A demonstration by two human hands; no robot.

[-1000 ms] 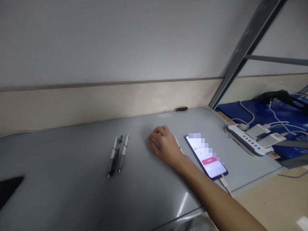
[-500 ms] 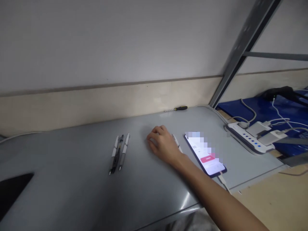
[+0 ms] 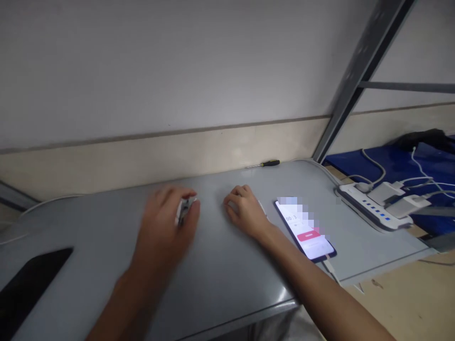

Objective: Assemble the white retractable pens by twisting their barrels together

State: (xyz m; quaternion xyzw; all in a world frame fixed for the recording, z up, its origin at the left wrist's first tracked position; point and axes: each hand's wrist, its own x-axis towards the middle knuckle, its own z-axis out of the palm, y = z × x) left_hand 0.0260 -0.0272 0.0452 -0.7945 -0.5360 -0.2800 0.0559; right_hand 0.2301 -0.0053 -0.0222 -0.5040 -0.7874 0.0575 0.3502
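Observation:
My left hand [image 3: 167,222], smeared by motion, is over the pens [image 3: 182,210] on the grey tabletop. Thumb and fingers are apart on either side of them; white and dark parts show in the gap, and the hand hides the rest. Whether it touches them I cannot tell. Farther right my right hand [image 3: 245,210] rests low at the table with its fingers curled in; anything inside them is hidden. Just beyond that hand, a white pen [image 3: 263,208] lies mostly hidden behind it.
A lit phone [image 3: 302,232] on a cable lies right of my right hand. Behind is a screwdriver [image 3: 270,163] near the wall. A power strip [image 3: 373,208] with plugged chargers stands at the right. A black flat object [image 3: 33,284] lies at the left.
My left hand has come into view and reached over the group of pens. The right hand keeps its place and curl. The view has shifted slightly.

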